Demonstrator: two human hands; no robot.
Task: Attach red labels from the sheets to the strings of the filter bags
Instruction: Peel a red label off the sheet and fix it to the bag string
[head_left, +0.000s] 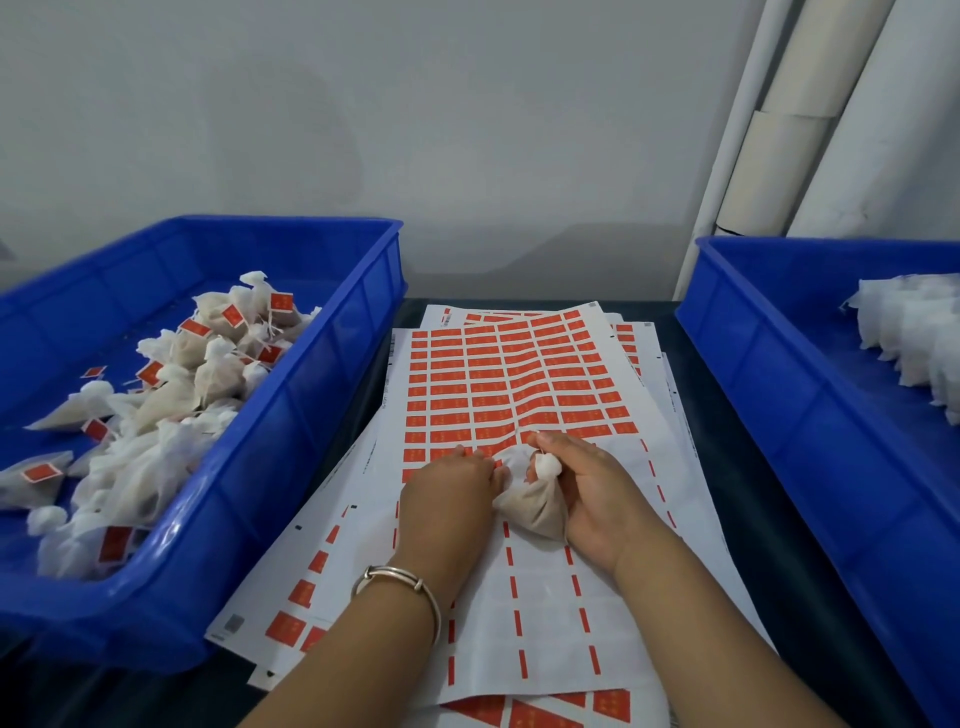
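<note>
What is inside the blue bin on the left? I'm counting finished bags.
The left blue bin holds a heap of white filter bags, many with red labels on their strings. Bags lower in the heap are covered, so their labels and the total cannot be seen.

Blue bins, a dark tabletop, a pale wall and leaning rolls.

A blue plastic crate is sitting at the left on the dark table, and a second blue crate is standing at the right, the two well apart. Behind them a plain grey wall is filling the far side. In the far right corner, pale cardboard rolls are leaning upright beside a thin white pipe. A silver bangle is circling a wrist at the near centre.
</note>
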